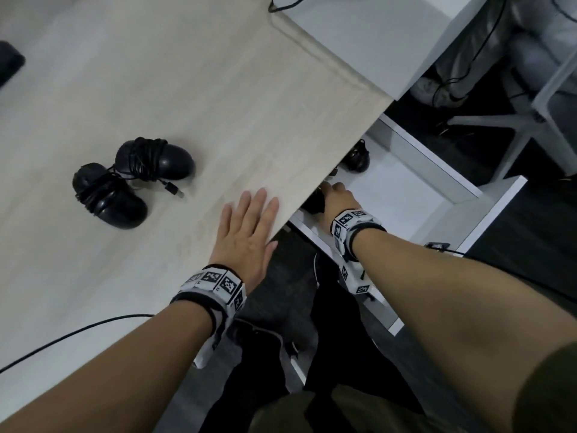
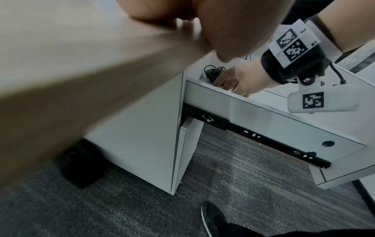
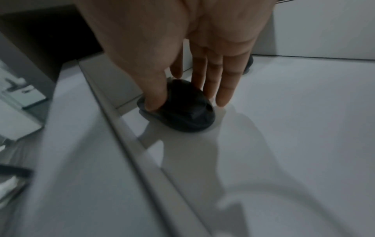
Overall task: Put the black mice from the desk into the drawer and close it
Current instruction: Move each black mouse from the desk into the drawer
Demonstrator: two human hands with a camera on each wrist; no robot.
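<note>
Two black mice with their cables wound round them, one (image 1: 155,160) and another (image 1: 109,200), lie side by side on the pale desk (image 1: 218,89). My left hand (image 1: 249,214) rests flat on the desk's near edge, fingers straight. The white drawer (image 1: 468,195) below the desk stands pulled out. My right hand (image 1: 335,193) reaches into it and holds a black mouse (image 3: 182,110) between thumb and fingers, the mouse resting on the drawer floor by the left wall. A further black mouse (image 1: 357,157) lies deeper in the drawer.
A dark object (image 1: 9,62) sits at the desk's far left edge and a black cable (image 1: 78,331) crosses its near side. The drawer runs on a black metal rail (image 2: 263,141). Grey carpet (image 2: 223,184) lies below, and white chair legs (image 1: 515,126) stand beyond the drawer.
</note>
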